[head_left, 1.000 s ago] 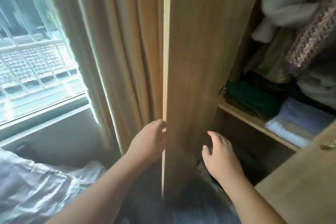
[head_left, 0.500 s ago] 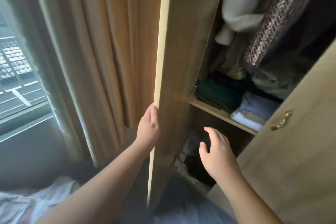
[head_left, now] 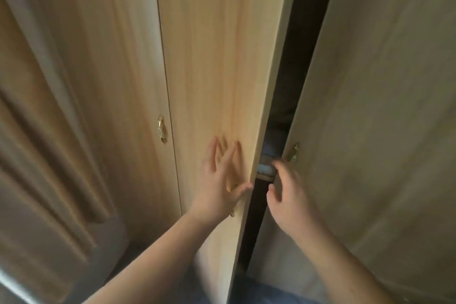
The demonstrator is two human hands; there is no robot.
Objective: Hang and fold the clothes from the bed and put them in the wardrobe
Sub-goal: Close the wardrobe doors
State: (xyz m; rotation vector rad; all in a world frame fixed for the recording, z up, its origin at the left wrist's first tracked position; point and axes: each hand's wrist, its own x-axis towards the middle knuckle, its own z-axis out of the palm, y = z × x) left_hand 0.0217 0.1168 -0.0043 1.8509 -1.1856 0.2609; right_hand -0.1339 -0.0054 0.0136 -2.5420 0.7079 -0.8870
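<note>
The wooden wardrobe fills the view. Its middle door (head_left: pixel 217 76) stands almost shut, and my left hand (head_left: pixel 222 180) presses flat against its front with spread fingers, the thumb at the door's edge. The right door (head_left: pixel 385 111) leaves a narrow dark gap (head_left: pixel 283 111), in which a bit of folded blue cloth (head_left: pixel 266 169) on a shelf shows. My right hand (head_left: pixel 288 195) hovers in front of that gap with loosely curled fingers, close to the right door's brass handle (head_left: pixel 294 153); it holds nothing. Both hands are blurred by motion.
A third wardrobe door with a brass handle (head_left: pixel 161 129) is shut at the left. A beige curtain (head_left: pixel 44 131) hangs further left. Blue fabric (head_left: pixel 271 296) shows at the bottom edge.
The middle door has swung from wide open to almost shut, hiding the clothes inside. My left hand went from gripping its edge to pressing its front. The view turned right, away from the window.
</note>
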